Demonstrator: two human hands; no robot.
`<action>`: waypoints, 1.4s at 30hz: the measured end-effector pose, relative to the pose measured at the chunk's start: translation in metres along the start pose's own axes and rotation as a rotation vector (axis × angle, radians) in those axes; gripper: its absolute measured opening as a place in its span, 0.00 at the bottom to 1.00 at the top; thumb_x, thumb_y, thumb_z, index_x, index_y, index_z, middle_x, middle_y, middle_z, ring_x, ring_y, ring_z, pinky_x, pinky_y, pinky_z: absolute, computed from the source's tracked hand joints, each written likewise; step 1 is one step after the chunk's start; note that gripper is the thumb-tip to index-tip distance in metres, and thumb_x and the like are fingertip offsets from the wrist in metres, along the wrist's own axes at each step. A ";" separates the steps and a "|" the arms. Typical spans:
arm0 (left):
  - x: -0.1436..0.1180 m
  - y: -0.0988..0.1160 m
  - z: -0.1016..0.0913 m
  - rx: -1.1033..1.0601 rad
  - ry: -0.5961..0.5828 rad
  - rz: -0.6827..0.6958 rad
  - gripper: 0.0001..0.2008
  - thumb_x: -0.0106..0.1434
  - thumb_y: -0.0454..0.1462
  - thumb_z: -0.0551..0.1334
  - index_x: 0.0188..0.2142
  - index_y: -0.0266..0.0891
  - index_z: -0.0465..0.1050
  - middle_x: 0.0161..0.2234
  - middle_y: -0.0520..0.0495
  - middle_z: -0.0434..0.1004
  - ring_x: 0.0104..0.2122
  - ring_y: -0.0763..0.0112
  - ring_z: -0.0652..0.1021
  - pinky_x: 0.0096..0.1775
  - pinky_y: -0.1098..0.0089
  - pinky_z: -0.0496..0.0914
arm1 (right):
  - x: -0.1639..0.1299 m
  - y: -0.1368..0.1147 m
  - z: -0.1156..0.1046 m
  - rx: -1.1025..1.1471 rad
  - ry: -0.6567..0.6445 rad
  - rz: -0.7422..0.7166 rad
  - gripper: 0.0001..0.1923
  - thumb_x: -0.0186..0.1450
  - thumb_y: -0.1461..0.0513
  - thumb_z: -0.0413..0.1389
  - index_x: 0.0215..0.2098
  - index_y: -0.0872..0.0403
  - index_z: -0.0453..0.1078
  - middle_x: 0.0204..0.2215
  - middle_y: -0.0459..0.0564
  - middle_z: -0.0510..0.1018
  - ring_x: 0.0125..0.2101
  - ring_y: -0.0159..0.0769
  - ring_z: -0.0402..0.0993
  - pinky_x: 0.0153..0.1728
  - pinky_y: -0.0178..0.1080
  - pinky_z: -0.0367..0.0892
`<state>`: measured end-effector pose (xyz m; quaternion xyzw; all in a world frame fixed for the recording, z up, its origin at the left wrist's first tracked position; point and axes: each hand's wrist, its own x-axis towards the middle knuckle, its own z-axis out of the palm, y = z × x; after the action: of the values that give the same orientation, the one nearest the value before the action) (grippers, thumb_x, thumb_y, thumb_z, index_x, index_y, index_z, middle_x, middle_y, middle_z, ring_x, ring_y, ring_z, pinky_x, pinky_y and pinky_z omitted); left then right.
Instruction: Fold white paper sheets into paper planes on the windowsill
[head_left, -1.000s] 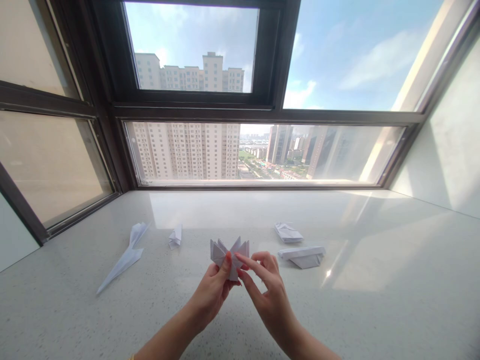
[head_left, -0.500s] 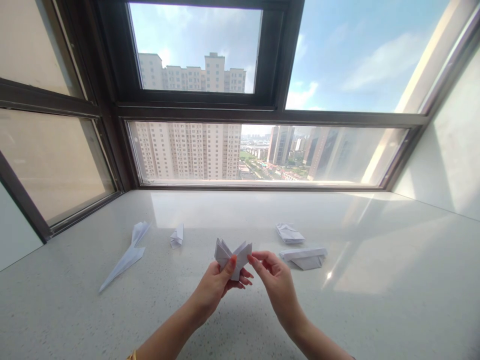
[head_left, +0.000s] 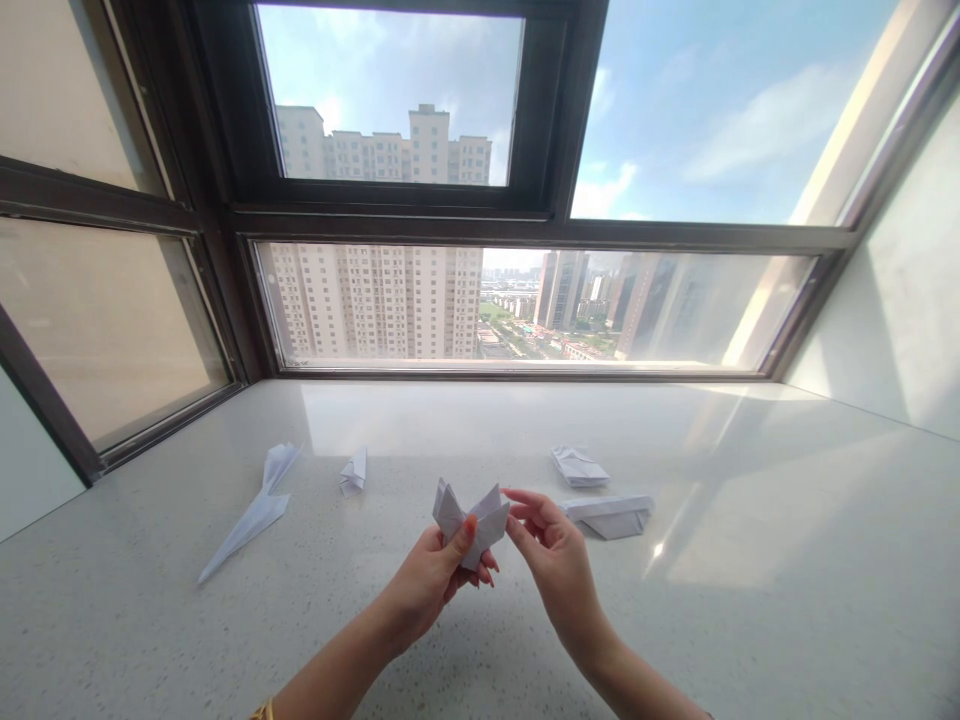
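Observation:
A piece of white folded paper, an origami shape with pointed flaps spread upward in a V, is held up over the counter. My left hand grips it from below, thumb pressed on the front of the fold and fingers behind. At its right flap is my right hand, curled, with thumb and index fingertip at the flap's outer edge. The right hand's other fingers are bent in and partly hidden.
On the speckled white counter lie a paper plane and a small folded paper at left. To the right are a folded paper packet and a longer folded paper piece. Dark-framed windows rise behind.
The folded paper has tilted and shifted slightly right, its flaps standing wider apart. My right thumb and index finger have spread a little at the flap's edge. Pieces on the counter stay put.

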<state>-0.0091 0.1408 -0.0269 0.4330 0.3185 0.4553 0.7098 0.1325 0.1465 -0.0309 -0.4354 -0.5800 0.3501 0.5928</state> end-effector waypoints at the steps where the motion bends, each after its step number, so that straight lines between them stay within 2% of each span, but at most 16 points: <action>1: 0.000 0.000 0.000 -0.009 0.006 -0.002 0.21 0.51 0.51 0.59 0.28 0.31 0.69 0.22 0.48 0.70 0.21 0.76 0.67 0.28 0.71 0.57 | 0.000 0.000 0.000 0.002 -0.007 0.002 0.16 0.56 0.56 0.55 0.40 0.56 0.67 0.25 0.49 0.74 0.27 0.36 0.68 0.25 0.35 0.63; 10: -0.002 0.001 0.007 -0.075 0.066 -0.015 0.24 0.49 0.54 0.59 0.29 0.33 0.67 0.22 0.50 0.68 0.21 0.77 0.65 0.27 0.72 0.57 | -0.001 -0.004 0.001 -0.007 0.017 -0.021 0.18 0.57 0.56 0.55 0.43 0.55 0.66 0.25 0.47 0.73 0.23 0.31 0.65 0.23 0.33 0.62; 16: -0.002 0.002 0.008 -0.062 0.105 -0.002 0.24 0.48 0.53 0.60 0.30 0.33 0.67 0.21 0.52 0.67 0.19 0.79 0.63 0.26 0.73 0.55 | -0.003 -0.007 0.003 0.042 -0.007 -0.021 0.18 0.58 0.55 0.53 0.44 0.55 0.65 0.26 0.48 0.73 0.26 0.34 0.67 0.27 0.35 0.64; 20: -0.001 0.002 0.006 -0.049 0.073 0.025 0.23 0.50 0.53 0.58 0.28 0.32 0.67 0.21 0.51 0.68 0.19 0.78 0.64 0.26 0.72 0.56 | -0.003 -0.009 0.005 0.007 -0.005 -0.017 0.21 0.57 0.54 0.53 0.46 0.54 0.64 0.28 0.48 0.71 0.25 0.32 0.65 0.26 0.34 0.64; 23: -0.002 0.002 0.007 -0.052 0.022 0.037 0.24 0.51 0.54 0.56 0.28 0.32 0.67 0.21 0.50 0.68 0.20 0.77 0.66 0.26 0.71 0.58 | -0.003 -0.008 0.006 -0.040 -0.055 -0.012 0.19 0.54 0.53 0.56 0.41 0.54 0.69 0.28 0.48 0.72 0.26 0.33 0.66 0.26 0.34 0.64; 25: -0.003 0.002 0.008 -0.044 0.012 0.030 0.24 0.51 0.55 0.56 0.28 0.32 0.67 0.21 0.50 0.68 0.20 0.77 0.66 0.26 0.71 0.58 | -0.002 -0.007 0.006 -0.059 -0.105 -0.017 0.15 0.55 0.53 0.55 0.33 0.54 0.71 0.25 0.48 0.73 0.26 0.34 0.67 0.26 0.35 0.64; 28: -0.004 0.001 0.009 -0.017 0.017 0.016 0.25 0.51 0.55 0.56 0.27 0.33 0.66 0.20 0.51 0.67 0.18 0.78 0.65 0.25 0.72 0.57 | -0.001 -0.006 0.004 -0.077 -0.120 -0.035 0.14 0.57 0.52 0.53 0.26 0.54 0.72 0.22 0.48 0.73 0.25 0.34 0.66 0.27 0.36 0.63; 34: -0.001 -0.004 0.004 0.030 -0.003 0.009 0.24 0.52 0.55 0.54 0.23 0.34 0.64 0.18 0.54 0.64 0.14 0.82 0.61 0.20 0.73 0.51 | 0.000 -0.004 0.003 -0.106 -0.125 -0.043 0.15 0.57 0.52 0.53 0.22 0.55 0.69 0.21 0.47 0.71 0.26 0.34 0.65 0.30 0.36 0.61; 42: 0.000 -0.005 0.002 0.093 0.001 -0.005 0.23 0.48 0.55 0.58 0.18 0.35 0.61 0.15 0.58 0.58 0.13 0.84 0.56 0.19 0.73 0.46 | -0.003 -0.009 0.005 -0.151 -0.124 -0.062 0.15 0.58 0.53 0.52 0.20 0.54 0.67 0.19 0.45 0.70 0.26 0.33 0.62 0.30 0.36 0.58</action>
<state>-0.0052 0.1392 -0.0303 0.4644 0.3406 0.4386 0.6899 0.1267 0.1411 -0.0235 -0.4383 -0.6535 0.3130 0.5318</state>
